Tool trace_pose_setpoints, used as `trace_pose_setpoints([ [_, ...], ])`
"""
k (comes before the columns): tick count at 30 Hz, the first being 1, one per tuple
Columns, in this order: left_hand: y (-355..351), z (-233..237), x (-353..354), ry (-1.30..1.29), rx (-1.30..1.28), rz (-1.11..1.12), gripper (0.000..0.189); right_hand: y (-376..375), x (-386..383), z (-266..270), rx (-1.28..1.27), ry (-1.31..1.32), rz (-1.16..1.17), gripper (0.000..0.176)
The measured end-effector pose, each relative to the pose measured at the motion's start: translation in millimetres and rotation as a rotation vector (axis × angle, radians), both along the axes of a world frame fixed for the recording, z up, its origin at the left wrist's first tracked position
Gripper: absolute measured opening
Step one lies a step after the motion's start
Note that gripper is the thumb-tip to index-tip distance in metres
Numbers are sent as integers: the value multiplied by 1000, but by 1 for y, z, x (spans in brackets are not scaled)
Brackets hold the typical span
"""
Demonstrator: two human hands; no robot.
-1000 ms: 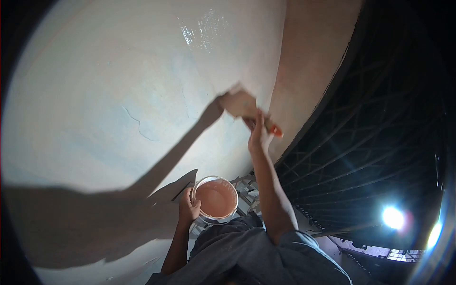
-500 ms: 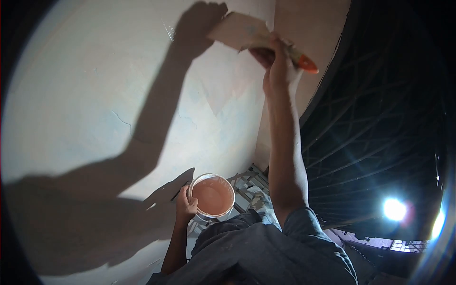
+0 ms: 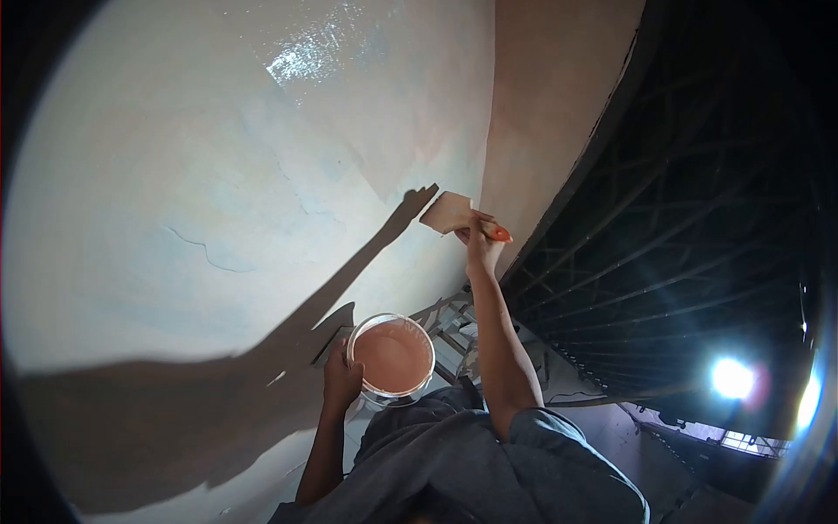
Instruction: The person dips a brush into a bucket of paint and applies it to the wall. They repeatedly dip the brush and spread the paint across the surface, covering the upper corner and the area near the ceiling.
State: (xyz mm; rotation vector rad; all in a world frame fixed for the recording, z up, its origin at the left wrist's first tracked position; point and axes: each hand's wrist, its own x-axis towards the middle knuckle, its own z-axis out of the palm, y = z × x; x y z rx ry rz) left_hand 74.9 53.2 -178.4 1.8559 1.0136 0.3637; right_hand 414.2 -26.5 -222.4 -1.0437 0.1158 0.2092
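My left hand [image 3: 341, 377] grips the left rim of a round white bucket [image 3: 394, 399] that holds pinkish-brown paint [image 3: 393, 356]. Up and to the right of it, my right hand [image 3: 479, 243] is closed round the handle of a wide brush [image 3: 448, 213]. The brush has an orange handle end pointing right, and its broad head points left toward the wall [image 3: 218, 201]. Whether the bristles touch the wall cannot be told. A wet, shiny patch shows high on the wall.
A corner and a second wall face [image 3: 541, 105] stand to the right. Beyond it hangs a dark netted sheet [image 3: 681, 218], with a bright lamp [image 3: 732, 378] at the lower right. Metal framework [image 3: 454, 336] lies behind the bucket. Thin cracks mark the left wall.
My right hand has come down and slightly left with the brush, closer to the bucket. A wet patch high on the wall has come into view. My left hand and the bucket are nearly unmoved.
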Motion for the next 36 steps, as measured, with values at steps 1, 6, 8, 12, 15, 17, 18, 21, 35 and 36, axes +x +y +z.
trace_pose_setpoints([
  [1, -1, 11, 4, 65, -4, -16, 49, 3, 3, 7, 0, 7, -7, 22],
  [6, 1, 3, -3, 46, 155, -113, 45, 27, 37, 128, -65, -350, -28, 25],
  [8, -1, 5, -2, -10, 88, -111, 44, 23, 50, 193, 244, -375, -49, 23],
  [12, 0, 3, -4, -68, 9, -111, 43, -2, 62, 254, 453, -505, 105, 30],
  [15, -4, 7, -1, -85, 72, -115, 45, -2, 64, 221, 476, -430, 115, 25],
  [17, -2, 1, -3, -13, 71, -98, 47, 6, 60, 168, 491, -300, 134, 25],
  [18, -1, 1, -4, 48, 55, -91, 48, 8, 55, 132, 458, -234, 175, 24],
  [21, 1, -5, -10, 63, 84, -101, 50, 1, 19, 24, 270, -30, 101, 25],
  [35, -12, -14, -15, -95, -83, 62, 48, -131, -18, -69, 176, 181, -48, 26],
  [36, -13, -16, -16, -124, -97, 75, 48, -136, -15, -68, 158, 179, -75, 26],
])
